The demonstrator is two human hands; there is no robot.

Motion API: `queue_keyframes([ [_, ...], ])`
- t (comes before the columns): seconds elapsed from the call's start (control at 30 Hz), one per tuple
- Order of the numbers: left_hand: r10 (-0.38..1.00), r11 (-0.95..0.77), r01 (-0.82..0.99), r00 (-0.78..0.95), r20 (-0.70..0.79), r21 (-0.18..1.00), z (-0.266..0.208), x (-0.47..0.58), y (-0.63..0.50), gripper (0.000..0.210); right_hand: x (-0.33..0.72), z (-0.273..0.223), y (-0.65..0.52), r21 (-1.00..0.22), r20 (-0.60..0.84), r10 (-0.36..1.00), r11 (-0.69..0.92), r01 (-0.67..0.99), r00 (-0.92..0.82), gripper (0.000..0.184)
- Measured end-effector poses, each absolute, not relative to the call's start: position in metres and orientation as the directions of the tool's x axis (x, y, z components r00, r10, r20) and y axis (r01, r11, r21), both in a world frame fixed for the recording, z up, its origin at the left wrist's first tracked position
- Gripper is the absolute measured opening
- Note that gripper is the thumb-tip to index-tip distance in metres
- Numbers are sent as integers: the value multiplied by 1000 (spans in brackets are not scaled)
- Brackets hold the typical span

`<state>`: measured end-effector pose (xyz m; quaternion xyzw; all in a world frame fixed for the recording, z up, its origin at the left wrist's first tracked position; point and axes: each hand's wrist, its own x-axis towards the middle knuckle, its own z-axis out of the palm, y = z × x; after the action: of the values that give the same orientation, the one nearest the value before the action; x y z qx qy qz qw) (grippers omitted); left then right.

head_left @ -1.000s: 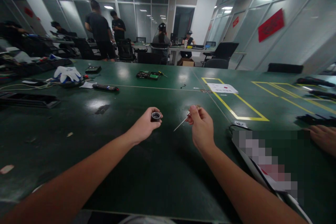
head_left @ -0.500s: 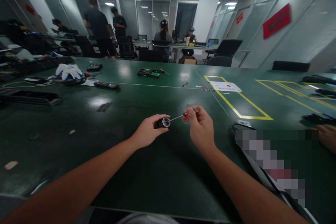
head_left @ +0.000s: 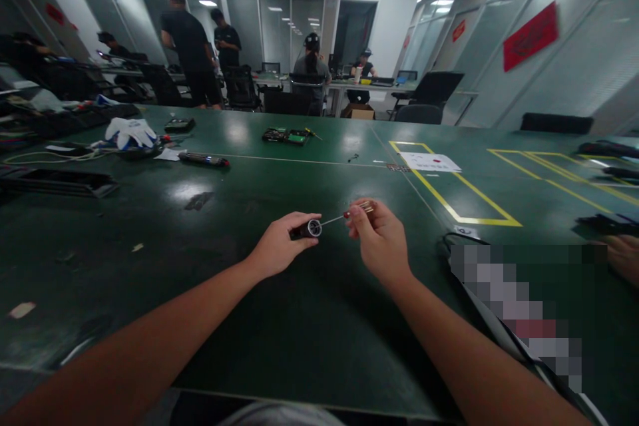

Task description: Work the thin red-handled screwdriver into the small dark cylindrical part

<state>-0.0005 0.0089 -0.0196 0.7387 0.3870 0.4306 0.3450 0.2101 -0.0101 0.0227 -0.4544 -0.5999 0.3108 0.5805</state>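
Note:
My left hand (head_left: 274, 249) is closed around a short black cylinder, which looks like a flashlight body (head_left: 299, 231). Its open end, ringed in silver, faces right. In my right hand (head_left: 383, 239), thumb and fingers pinch the handle of a screwdriver (head_left: 333, 219) with a red collar and a partly clear handle. The thin metal shaft runs left to the cylinder's open end; whether its tip touches anything inside cannot be made out. Both hands are above the green table (head_left: 279, 326), and the fingers' far sides are hidden.
Farther back lie a black tool (head_left: 204, 160), white gloves (head_left: 130, 133) and an open case of small parts (head_left: 287, 136). A paper sheet (head_left: 430, 162) rests by yellow tape. At right are a cable-edged pad (head_left: 479, 309), partly blurred out, and another person's hand (head_left: 624, 253).
My right hand and the screwdriver have shifted slightly left, and the handle appears turned a little. My left hand still holds the flashlight body. The whole view has shifted slightly.

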Motion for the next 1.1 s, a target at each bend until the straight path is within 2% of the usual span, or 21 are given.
queue_keyframes([
  [0.17, 876, -467, 339, 303, 375, 817, -19, -2, 10, 47, 208, 21, -12, -914, 403, 915, 404, 42, -40, 27],
  [0.3, 875, -475, 379, 303, 378, 795, -20, -3, 10, 48, 206, 21, -17, -901, 417, 909, 415, 128, -12, 45],
  [0.37, 869, -486, 392, 312, 385, 781, -19, -3, 10, 48, 205, 20, -16, -903, 401, 916, 389, 180, 32, 40],
  [0.47, 868, -492, 404, 301, 396, 771, -18, -3, 10, 47, 206, 17, -12, -904, 415, 904, 398, 156, 98, 25],
  [0.7, 891, -454, 435, 247, 381, 777, -19, -3, 11, 48, 205, 7, -4, -927, 366, 924, 351, 131, 114, 28],
  [0.77, 895, -446, 455, 232, 381, 770, -18, -3, 10, 49, 205, 3, -1, -945, 328, 936, 323, 58, 131, 27],
  [0.83, 882, -471, 464, 260, 393, 750, -16, -3, 9, 49, 208, 0, 4, -964, 240, 960, 253, -83, 143, 25],
  [0.93, 828, -559, 457, 354, 436, 692, -11, -2, 9, 50, 217, -4, 16, -939, -25, 998, -2, -344, 62, 22],
  [1.0, 818, -574, 467, 368, 443, 672, -10, -1, 11, 50, 223, -6, 23, -897, -154, 987, -119, -427, 48, 21],
  [1.1, 839, -542, 499, 367, 402, 676, -11, 0, 14, 51, 227, -10, 29, -915, -116, 980, -43, -401, 160, 20],
])
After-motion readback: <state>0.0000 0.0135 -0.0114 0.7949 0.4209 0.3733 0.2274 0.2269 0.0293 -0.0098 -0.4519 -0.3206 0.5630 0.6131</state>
